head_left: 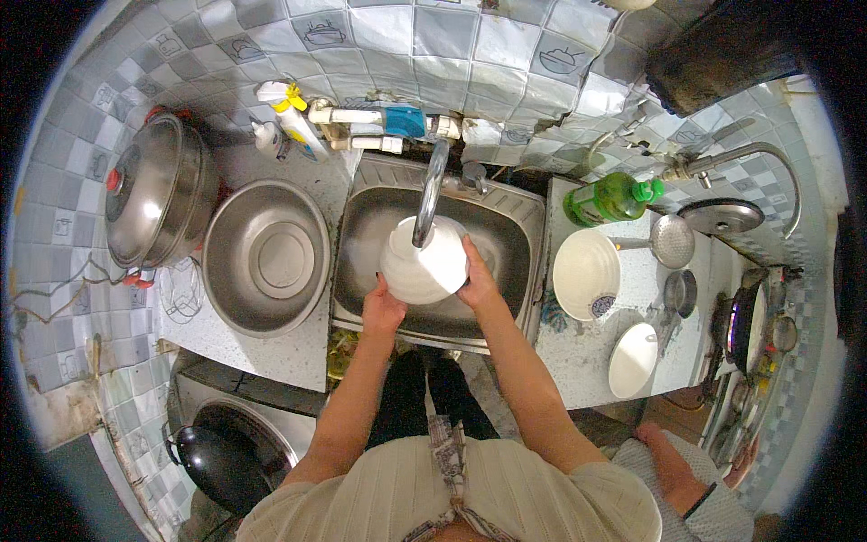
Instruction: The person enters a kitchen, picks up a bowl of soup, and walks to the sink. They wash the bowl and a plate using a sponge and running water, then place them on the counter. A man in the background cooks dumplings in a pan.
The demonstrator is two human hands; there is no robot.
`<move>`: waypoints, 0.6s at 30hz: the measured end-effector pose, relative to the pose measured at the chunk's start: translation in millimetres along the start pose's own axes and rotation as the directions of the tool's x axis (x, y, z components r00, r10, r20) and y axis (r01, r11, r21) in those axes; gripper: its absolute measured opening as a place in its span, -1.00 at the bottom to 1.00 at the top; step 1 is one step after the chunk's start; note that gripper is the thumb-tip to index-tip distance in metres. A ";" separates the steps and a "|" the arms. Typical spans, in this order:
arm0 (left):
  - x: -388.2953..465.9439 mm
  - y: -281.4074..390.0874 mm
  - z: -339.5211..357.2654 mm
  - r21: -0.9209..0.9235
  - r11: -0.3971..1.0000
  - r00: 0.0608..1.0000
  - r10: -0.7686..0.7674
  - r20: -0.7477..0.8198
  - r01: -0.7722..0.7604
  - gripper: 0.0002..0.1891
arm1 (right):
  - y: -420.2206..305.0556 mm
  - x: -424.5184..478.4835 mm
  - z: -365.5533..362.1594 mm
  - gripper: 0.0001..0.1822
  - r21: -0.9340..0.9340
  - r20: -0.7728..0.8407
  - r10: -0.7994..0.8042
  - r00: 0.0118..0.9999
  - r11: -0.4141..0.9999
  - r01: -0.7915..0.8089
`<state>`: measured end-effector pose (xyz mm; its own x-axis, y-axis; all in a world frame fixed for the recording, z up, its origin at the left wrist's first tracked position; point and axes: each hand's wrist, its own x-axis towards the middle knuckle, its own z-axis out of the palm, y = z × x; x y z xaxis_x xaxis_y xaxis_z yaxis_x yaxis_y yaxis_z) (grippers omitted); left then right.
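Note:
A white bowl [421, 283] is held over the stainless steel sink [359, 264], below the spout of a chrome faucet [428, 193]. My left hand [383, 306] grips the bowl's near left side, thumb up along it. On the right side, my right hand [479, 276] supports it with the fingers along the edge. The bowl seems tilted with its outside towards me. Whether water is running cannot be made out. The faucet's tip covers part of the bowl.
Left of the sink sit a steel basin [230, 271] and a lidded steamer pot [145, 196]. To the right are a cream bowl [582, 271], a white plate [633, 359], a green detergent bottle [603, 200] and a skimmer [672, 242]. Another person's arm [670, 474] shows lower right.

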<state>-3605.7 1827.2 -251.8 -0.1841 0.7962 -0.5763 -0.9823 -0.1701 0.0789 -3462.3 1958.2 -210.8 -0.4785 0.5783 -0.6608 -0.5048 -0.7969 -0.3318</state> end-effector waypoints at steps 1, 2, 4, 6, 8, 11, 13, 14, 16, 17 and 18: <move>6.7 -2.9 -9.9 0.066 0.997 0.998 -0.029 -0.046 0.032 -0.54 | -5.1 -11.0 13.2 -0.50 -0.148 -0.005 -0.037 0.999 0.988 0.036; 10.9 -6.5 -13.0 0.134 0.988 0.994 -0.059 -0.094 0.071 -0.52 | -10.1 -22.3 24.5 -0.51 -0.289 -0.005 -0.079 0.997 0.955 0.074; 13.5 -8.0 -21.9 0.299 0.945 0.977 -0.068 -0.204 0.128 -0.48 | -13.3 -17.5 20.7 -0.51 -0.514 0.143 -0.123 0.982 0.839 0.180; 11.4 -7.2 -7.9 0.491 0.851 0.952 -0.031 -0.305 0.185 -0.44 | -16.4 -25.1 27.6 -0.54 -0.876 0.223 -0.140 0.965 0.405 0.261; -4.0 -10.2 32.4 0.570 0.819 0.985 0.040 -0.169 0.065 -0.41 | -8.8 -35.1 34.0 -0.58 -0.953 0.278 -0.112 0.954 -0.155 0.259; -2.1 -13.2 38.4 0.674 0.732 0.995 0.077 0.069 -0.103 -0.40 | 28.3 -36.2 31.0 -0.66 -0.587 0.528 0.111 0.842 -0.669 0.456; 17.0 -13.8 18.0 0.764 0.631 0.985 0.172 0.036 -0.138 -0.39 | 43.8 -42.5 18.5 -0.71 -0.564 0.660 0.059 0.749 -0.618 0.547; 22.5 -8.6 18.1 0.719 0.689 0.992 0.128 0.002 -0.091 -0.37 | 45.5 -40.8 13.9 -0.73 -0.550 0.718 0.023 0.696 -0.595 0.586; 17.3 5.4 13.0 0.611 0.791 0.996 0.038 -0.080 0.019 -0.33 | 12.4 -41.1 16.1 -0.74 -0.620 0.546 0.284 0.788 -0.496 0.608; 12.5 7.7 10.5 0.635 0.770 0.991 0.039 -0.127 0.051 -0.35 | -12.1 -38.9 16.0 -0.74 -0.656 0.448 0.415 0.792 -0.449 0.606; 10.3 11.0 10.9 0.660 0.748 0.985 0.047 -0.164 0.074 -0.37 | -34.2 -26.3 2.4 -0.73 -0.634 0.472 0.277 0.837 -0.552 0.541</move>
<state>-3618.7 1839.9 -248.0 -0.2214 0.6814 -0.6976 -0.7716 0.3151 0.5526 -3434.2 1970.7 -180.4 -0.8796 0.3457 -0.3269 0.4758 0.6418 -0.6014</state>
